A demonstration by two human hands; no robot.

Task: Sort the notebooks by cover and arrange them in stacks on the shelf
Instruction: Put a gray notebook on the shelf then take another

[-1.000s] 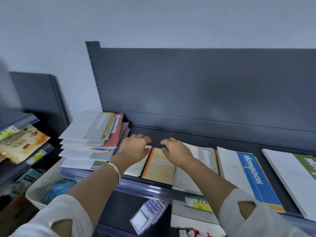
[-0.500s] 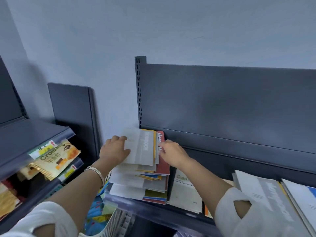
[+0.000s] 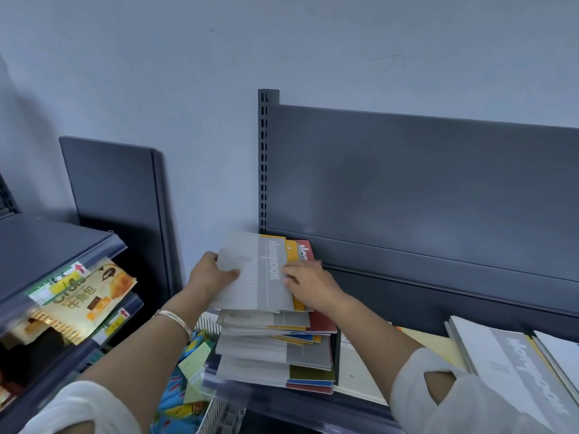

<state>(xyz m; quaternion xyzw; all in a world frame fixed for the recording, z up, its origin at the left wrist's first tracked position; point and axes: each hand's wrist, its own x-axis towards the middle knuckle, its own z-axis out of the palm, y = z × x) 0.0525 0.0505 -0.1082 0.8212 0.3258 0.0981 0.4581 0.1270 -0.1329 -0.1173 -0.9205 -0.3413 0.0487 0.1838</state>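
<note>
Step in hand: taking the top gray notebook (image 3: 253, 274) off the mixed pile (image 3: 275, 349) at the left end of the shelf (image 3: 354, 410). Left grip (image 3: 210, 277) pinches its left edge, thumb on the cover, fingers hidden behind. Right grip (image 3: 313, 288) curls onto its right edge, fingertips on the gray band. Its thumb is hidden, so can't tell if it sits under this cover or a lower one. The notebook lies tilted on top of the pile.

To do it well, my read: lift one cover only and check the right fingers haven't caught the yellow notebook (image 3: 291, 249) just beneath. The pile is ragged with edges unaligned, so lift up rather than drag, or the lower books may slide. Likely target is the gray stack (image 3: 513, 368), well to the right on the same shelf. Set it down square, title the same way round. A cream notebook (image 3: 357, 368) lies flat between pile and gray stack, just beside the pile.

Containers: a white wire basket (image 3: 219, 415) below the shelf's left end holds blue patterned packets (image 3: 175, 399) and a pale green card (image 3: 195, 360). The rest is hidden by the arm. The side rack (image 3: 47, 245) on the left carries snack packs (image 3: 91, 296).
</note>
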